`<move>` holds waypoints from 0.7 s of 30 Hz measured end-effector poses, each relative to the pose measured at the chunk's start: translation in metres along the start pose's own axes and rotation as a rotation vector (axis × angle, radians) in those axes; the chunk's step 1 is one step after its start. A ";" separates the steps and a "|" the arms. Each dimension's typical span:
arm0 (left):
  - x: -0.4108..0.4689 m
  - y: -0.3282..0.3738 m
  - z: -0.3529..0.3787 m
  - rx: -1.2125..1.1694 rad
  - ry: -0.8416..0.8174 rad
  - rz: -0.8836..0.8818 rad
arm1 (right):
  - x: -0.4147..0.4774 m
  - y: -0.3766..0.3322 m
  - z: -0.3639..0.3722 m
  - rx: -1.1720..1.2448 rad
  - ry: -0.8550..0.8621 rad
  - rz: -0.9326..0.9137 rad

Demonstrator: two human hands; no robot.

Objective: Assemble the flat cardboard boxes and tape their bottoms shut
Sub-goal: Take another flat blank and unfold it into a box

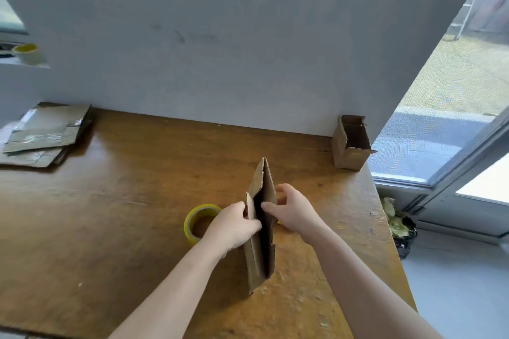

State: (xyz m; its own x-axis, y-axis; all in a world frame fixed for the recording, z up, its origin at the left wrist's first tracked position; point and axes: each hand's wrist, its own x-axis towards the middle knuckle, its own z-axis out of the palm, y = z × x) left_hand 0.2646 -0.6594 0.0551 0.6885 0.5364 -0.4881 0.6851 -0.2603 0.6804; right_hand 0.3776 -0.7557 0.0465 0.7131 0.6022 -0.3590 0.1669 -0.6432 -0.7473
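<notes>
A flattened brown cardboard box (264, 181) stands on edge in the middle of the wooden table (124, 201), slightly parted along its top. My left hand (234, 226) grips its left panel and my right hand (292, 209) holds its right panel, fingers hooked into the gap. A yellow roll of tape (199, 221) lies flat on the table just left of my left hand. An assembled small box (349, 143) sits at the table's far right corner against the wall. A stack of flat boxes (44, 135) lies at the far left.
A white wall (220, 49) rises behind the table. Another yellow tape roll (27, 53) sits on a ledge at the upper left. The table's right edge drops to a floor with a dark bag (402, 228) of scraps beside a glass door (454, 132).
</notes>
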 end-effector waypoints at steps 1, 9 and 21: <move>0.000 0.001 -0.002 0.039 0.012 0.014 | 0.001 -0.002 0.002 -0.090 0.040 -0.040; 0.022 -0.004 -0.041 0.296 0.075 0.051 | -0.002 -0.013 -0.023 -0.356 -0.060 -0.021; 0.039 0.002 -0.042 0.460 0.141 0.320 | 0.002 -0.007 -0.031 -0.552 -0.079 -0.204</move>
State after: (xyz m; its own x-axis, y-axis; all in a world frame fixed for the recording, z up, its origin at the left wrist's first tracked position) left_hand 0.2828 -0.6050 0.0599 0.8619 0.4671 -0.1974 0.5023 -0.7328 0.4590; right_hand 0.3991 -0.7644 0.0682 0.5800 0.7594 -0.2950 0.6402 -0.6488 -0.4115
